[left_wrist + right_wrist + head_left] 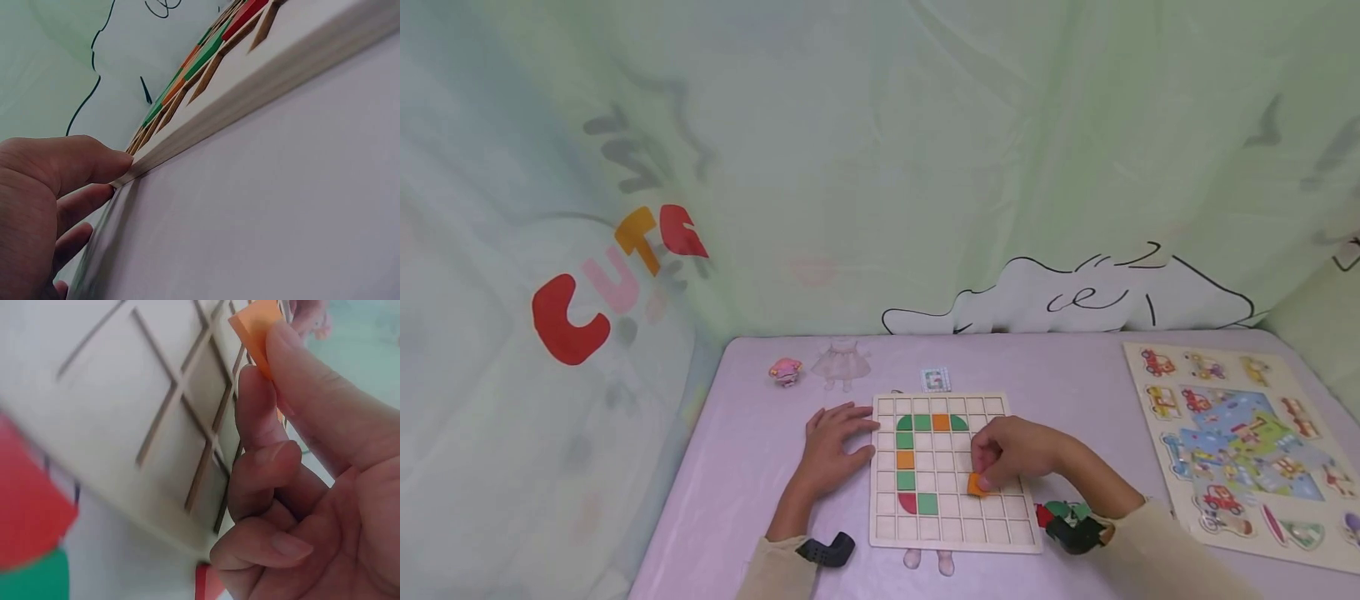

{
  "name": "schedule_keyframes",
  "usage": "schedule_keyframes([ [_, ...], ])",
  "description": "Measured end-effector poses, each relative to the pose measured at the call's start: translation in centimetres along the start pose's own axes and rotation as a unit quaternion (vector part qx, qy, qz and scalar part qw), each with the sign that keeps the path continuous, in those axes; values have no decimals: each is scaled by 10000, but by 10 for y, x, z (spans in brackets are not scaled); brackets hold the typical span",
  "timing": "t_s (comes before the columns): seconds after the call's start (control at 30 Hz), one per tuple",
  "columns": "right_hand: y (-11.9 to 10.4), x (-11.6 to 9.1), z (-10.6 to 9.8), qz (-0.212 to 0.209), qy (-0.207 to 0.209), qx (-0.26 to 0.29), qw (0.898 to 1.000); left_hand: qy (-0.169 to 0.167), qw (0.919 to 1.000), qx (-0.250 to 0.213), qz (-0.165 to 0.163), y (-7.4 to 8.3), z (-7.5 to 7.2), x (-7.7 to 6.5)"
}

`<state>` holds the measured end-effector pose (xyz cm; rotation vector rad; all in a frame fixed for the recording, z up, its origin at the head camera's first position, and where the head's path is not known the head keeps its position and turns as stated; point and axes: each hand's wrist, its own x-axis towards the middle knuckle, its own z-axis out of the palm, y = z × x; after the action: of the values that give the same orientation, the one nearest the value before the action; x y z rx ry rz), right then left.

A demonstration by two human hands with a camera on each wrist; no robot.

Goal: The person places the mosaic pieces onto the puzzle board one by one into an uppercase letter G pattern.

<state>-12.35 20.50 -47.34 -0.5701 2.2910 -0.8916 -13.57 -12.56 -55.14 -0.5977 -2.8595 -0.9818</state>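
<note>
1. Right hand (1011, 450): grip clamped, thumb and index finger pinching orange square tile (976, 485); other fingers curled.
2. Tile: at right side of wooden grid board (951, 460); whether it touches, can't tell.
3. Left hand (833, 450): grip apart, fingers spread, thumb at board's left edge.
4. Board: on bench (1075, 375), coloured tiles (906, 460) set left and far.
5. Loose tiles (1058, 507): just right of board, partly hidden.

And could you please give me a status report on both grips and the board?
Right grip pinching orange tile over right side of grid board. Left grip touching its left edge. Nothing visibly in the way; right grip hides part of board.
</note>
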Motion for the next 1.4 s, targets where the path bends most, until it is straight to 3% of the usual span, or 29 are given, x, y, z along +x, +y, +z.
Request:
schedule_keyframes([
  [0.47,-15,20,25,-54,138,-291,9995,30,10000,-13,62,3,-2,0],
  [0.87,-29,16,37,128,544,-247,9981,10,10000,36,7,1,0,-1],
  [1.4,-33,16,44,97,759,-392,9963,11,10000,91,35,0,0,-1],
])
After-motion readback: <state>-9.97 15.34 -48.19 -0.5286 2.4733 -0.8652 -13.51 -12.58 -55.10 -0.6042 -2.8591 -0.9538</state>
